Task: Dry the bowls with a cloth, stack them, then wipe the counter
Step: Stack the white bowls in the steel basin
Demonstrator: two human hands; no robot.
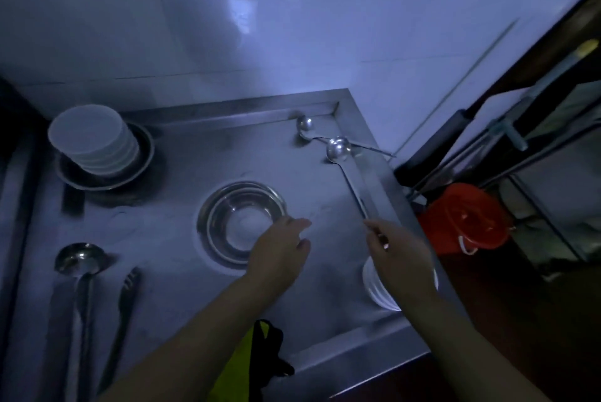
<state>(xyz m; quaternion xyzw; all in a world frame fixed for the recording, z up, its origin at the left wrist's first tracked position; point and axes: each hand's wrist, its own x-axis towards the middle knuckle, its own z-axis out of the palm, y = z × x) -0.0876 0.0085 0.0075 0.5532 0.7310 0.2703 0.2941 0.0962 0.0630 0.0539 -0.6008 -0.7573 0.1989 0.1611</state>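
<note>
A shiny steel bowl [242,221] stands upright in the middle of the steel counter [182,271]. My left hand [279,252] hovers at its right rim, fingers loosely extended and holding nothing. My right hand [398,255] grips the handle end of a long steel ladle [338,148] whose cup lies near the counter's far right corner. A stack of white bowls [92,138] sits in a metal dish [148,154] at the far left. More white bowls [380,291] lie partly hidden under my right forearm. No cloth shows clearly.
A second ladle [305,127] lies in the far corner. A large ladle [76,260] and tongs [125,297] lie at the near left. A red bucket [465,219] and a rack stand right of the counter. A yellow and black strap [257,356] hangs below me.
</note>
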